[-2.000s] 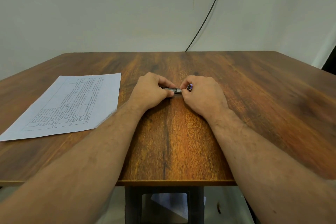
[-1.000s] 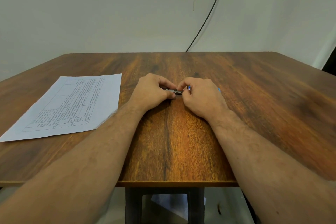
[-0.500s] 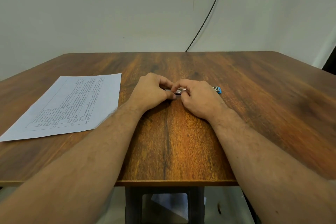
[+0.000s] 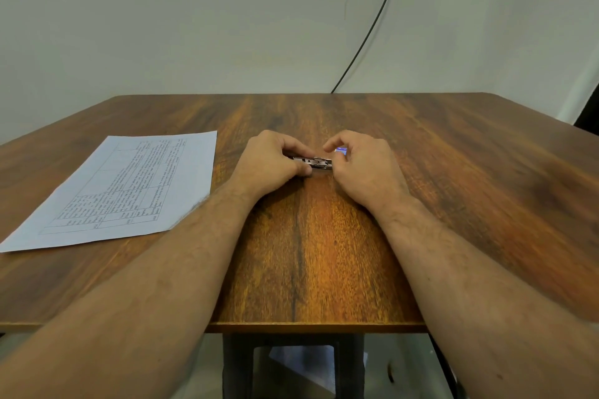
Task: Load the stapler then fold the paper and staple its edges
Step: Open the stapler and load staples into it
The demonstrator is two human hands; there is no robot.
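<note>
Both hands work the small stapler at mid-bench.

The left hand (image 4: 270, 163) and right hand (image 4: 364, 168) each hold a pinching grip on the metal stapler (image 4: 313, 162); left of it, the paper (image 4: 116, 191) lies flat, while bare bench (image 4: 486, 172) spreads right of it.

We see a wooden table (image 4: 453, 191) with dark grain, standing before a plain pale wall (image 4: 194, 16). A black cable (image 4: 372, 29) runs down the wall and drops behind the table's far edge. Dark legs (image 4: 236, 366) show under its near edge.
</note>
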